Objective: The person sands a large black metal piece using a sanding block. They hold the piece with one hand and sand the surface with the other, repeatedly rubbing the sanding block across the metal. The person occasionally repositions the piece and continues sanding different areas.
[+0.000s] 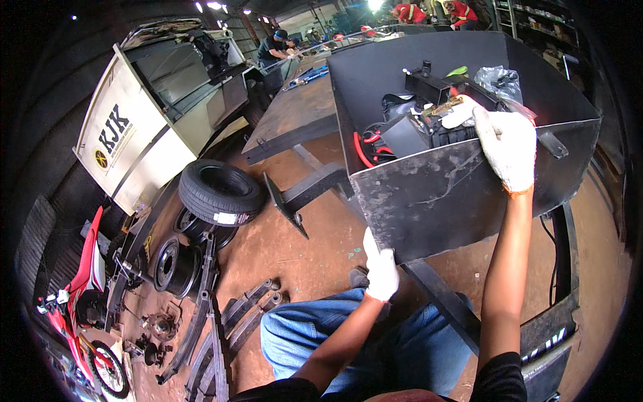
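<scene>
A large black metal box (429,201) full of loose parts stands in front of me, open at the top. My left hand (382,271), in a white glove, is closed on the box's lower near-left corner. Over the near rim reaches my gloved right hand (506,144), its fingers bent inward among the contents and closed; what they hold cannot be made out. Beside those fingers lies a brass-coloured piece (442,106). Also in the box are a red cable (362,149), a dark flat panel (405,136), a clear plastic bag (499,82) and a green item (457,71).
A black steel frame (442,295) runs beneath the box by my knees. Left on the floor are a tyre (221,191), a wheel rim (175,266), leaf springs (234,321) and a red motorbike (77,308). Beyond stand a metal-topped bench (301,110) and several people.
</scene>
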Demonstrator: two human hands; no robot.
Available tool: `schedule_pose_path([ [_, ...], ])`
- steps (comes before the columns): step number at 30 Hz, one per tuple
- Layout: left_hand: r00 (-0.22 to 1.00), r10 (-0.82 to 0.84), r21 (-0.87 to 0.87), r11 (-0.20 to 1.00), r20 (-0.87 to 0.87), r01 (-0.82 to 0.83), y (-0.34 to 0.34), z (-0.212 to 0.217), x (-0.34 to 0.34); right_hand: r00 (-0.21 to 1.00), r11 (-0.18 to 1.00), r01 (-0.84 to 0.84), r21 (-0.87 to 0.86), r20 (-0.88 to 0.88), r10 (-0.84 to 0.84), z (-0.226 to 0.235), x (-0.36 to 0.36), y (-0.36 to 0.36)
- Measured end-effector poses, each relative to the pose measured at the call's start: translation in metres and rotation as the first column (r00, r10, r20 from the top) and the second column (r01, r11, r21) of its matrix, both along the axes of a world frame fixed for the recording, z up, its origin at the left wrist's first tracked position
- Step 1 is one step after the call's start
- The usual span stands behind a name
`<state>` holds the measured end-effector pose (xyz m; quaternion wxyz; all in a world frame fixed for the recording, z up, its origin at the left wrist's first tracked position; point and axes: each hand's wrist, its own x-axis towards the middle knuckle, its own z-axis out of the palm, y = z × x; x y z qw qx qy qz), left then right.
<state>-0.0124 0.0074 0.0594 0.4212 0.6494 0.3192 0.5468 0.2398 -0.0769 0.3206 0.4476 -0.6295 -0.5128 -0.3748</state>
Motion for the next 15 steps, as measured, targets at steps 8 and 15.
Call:
schedule_pose_path([
  [8, 0.994, 0.107, 0.333, 0.938, -0.018, -0.095, 0.013, 0.183, 0.002, 0.996, 0.995, -0.059, 0.086, 0.065, 0.054, -0.004, 0.005, 0.000],
  [15, 0.998, 0.007, 0.250, 0.968, -0.060, 0.009, 0.007, -0.005, -0.009, 0.995, 0.993, -0.101, -0.065, -0.024, 0.099, -0.041, 0.055, 0.024],
])
